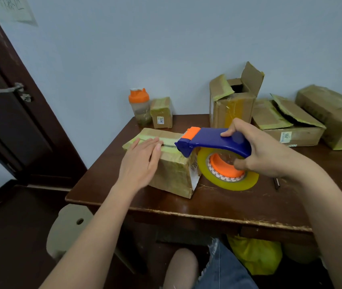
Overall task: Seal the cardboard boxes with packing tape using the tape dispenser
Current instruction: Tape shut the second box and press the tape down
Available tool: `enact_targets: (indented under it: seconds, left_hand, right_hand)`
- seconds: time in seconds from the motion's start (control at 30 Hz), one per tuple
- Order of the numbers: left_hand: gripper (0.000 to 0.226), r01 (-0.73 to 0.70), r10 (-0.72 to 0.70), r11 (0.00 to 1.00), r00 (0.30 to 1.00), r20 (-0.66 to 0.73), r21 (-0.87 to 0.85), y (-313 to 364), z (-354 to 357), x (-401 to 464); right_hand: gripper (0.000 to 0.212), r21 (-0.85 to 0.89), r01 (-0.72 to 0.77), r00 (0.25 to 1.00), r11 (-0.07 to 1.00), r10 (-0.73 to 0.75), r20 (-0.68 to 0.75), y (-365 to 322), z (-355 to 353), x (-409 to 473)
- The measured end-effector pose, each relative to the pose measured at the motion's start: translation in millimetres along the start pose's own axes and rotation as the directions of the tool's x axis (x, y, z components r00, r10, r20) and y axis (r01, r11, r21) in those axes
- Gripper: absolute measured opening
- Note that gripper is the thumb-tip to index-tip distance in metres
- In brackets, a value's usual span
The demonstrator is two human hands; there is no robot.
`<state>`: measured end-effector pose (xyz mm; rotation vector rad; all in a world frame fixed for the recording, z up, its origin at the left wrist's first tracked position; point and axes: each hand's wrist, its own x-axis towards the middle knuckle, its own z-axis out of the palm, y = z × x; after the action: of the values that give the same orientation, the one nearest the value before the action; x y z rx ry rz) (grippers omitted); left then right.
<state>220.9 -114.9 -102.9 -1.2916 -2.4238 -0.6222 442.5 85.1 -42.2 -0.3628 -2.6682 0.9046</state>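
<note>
A cardboard box lies on the dark wooden table, its top flaps closed with a strip of yellowish tape along the seam. My left hand lies flat on the box top, fingers straight, pressing beside the seam. My right hand grips the blue handle of the tape dispenser, thumb on top. Its orange-and-blue cutter end touches the right end of the seam. A roll of yellowish tape on an orange core hangs under the handle, just right of the box.
An orange-lidded shaker bottle and a small taped box stand at the back. An open-flapped tall box, a flat box and another box fill the back right. A dark door stands at left.
</note>
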Motion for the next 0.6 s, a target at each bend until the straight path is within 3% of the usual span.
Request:
enact_targets:
  seconds: [0.27,0.37,0.47,0.6]
  left_hand:
    - [0.044,0.051,-0.050,0.999,0.994,0.098,-0.014,-21.1,-11.9,12.1]
    - [0.055,0.001,0.005,0.998,0.995,0.097,-0.065,-12.8,-5.3,5.9]
    - [0.059,0.033,-0.025,0.997,0.993,0.118,-0.071,-9.4,-8.3,10.0]
    - [0.079,0.007,-0.007,1.000,0.975,0.221,0.002,-4.0,-12.7,10.3]
  right_hand:
    - [0.066,-0.009,0.034,0.999,0.999,-0.034,-0.030,-17.3,31.3,16.0]
    - [0.068,0.006,0.044,0.998,0.999,-0.044,-0.040,-13.2,33.6,20.2]
    - [0.070,0.022,0.074,0.997,0.997,-0.074,0.000,-6.7,31.9,22.3]
    - [0.063,0.182,0.033,0.993,0.983,-0.053,0.109,0.0,31.2,21.6]
